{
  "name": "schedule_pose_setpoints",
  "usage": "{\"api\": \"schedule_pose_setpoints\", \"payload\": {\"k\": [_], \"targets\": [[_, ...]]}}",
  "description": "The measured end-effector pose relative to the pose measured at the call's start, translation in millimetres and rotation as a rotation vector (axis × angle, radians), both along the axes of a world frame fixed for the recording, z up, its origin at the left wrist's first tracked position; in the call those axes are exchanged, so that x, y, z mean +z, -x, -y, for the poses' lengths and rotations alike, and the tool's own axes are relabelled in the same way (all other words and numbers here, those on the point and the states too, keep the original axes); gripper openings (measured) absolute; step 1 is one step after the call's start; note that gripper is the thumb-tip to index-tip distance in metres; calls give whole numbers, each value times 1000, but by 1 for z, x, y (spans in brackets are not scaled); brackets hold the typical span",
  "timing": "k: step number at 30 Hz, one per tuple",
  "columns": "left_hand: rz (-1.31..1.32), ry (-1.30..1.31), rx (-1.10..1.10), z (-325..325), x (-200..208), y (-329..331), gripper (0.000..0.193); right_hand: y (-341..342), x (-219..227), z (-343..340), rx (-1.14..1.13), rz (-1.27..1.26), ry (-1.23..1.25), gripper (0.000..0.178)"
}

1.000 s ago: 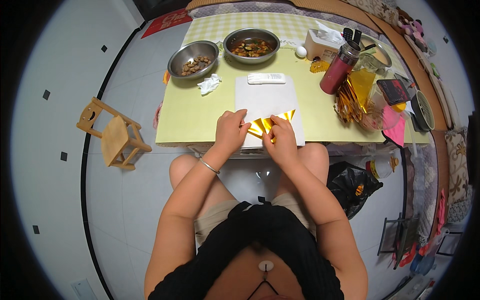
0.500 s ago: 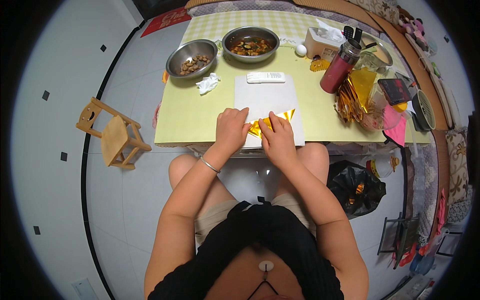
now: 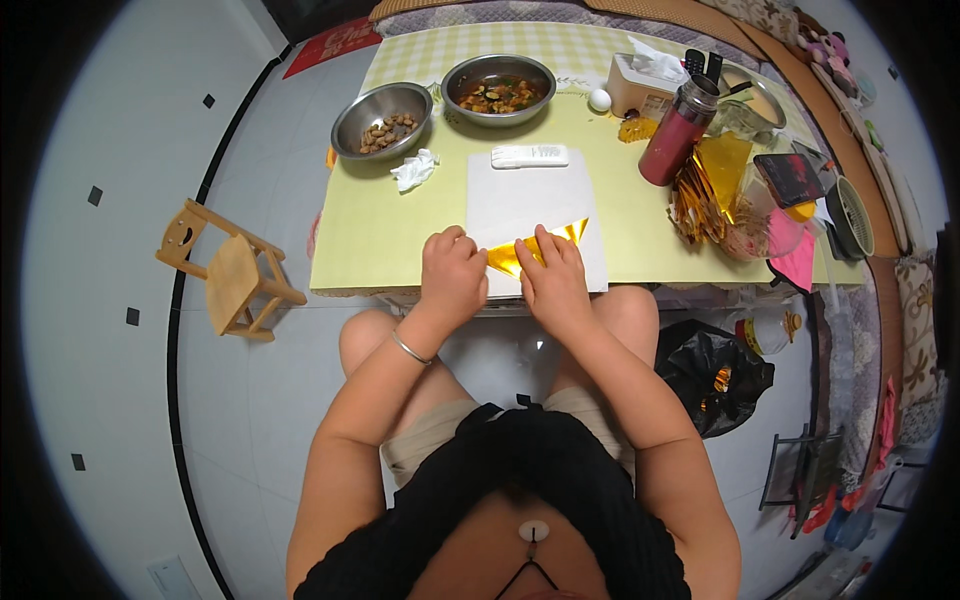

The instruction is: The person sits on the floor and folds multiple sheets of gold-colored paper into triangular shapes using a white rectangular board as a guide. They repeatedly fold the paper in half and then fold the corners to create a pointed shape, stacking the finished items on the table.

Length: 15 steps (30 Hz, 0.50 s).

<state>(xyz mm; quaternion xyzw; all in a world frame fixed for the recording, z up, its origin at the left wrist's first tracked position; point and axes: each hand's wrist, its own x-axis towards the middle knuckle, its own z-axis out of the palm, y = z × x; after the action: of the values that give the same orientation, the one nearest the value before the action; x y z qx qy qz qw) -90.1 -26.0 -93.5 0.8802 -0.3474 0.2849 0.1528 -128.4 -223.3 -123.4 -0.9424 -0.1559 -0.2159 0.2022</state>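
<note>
A folded piece of gold foil paper (image 3: 507,258), narrow and pointed at its right end, lies on a white sheet (image 3: 530,205) near the table's front edge. At its left end, my left hand (image 3: 453,275) is closed with curled fingers; the foil's tip runs up to them, and the exact pinch is hidden. My right hand (image 3: 558,282) lies over the foil's middle, its fingers stretched apart and resting on it. A long white packet (image 3: 529,157) rests at the far end of the white sheet.
Beyond are a steel bowl of brown nuts (image 3: 388,135), a steel bowl of food in sauce (image 3: 500,97) and a crumpled tissue (image 3: 414,171). To the right stand a red flask (image 3: 672,145), stacked gold foil (image 3: 722,170) and a phone (image 3: 789,180). A wooden chair (image 3: 236,280) stands left.
My left hand has shifted slightly left and its fingers have curled in, uncovering more of the foil's left part. My right hand stays on the foil.
</note>
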Motion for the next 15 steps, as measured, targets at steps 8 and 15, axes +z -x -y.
{"api": "schedule_pose_setpoints", "payload": {"k": [8,15], "targets": [[-203,147,-145,26,-10,22,23,2,5,7,68,13,-46,50],[-322,74,52,45,13,-10,24,-37,32,53,-8,-148,-154,61]]}}
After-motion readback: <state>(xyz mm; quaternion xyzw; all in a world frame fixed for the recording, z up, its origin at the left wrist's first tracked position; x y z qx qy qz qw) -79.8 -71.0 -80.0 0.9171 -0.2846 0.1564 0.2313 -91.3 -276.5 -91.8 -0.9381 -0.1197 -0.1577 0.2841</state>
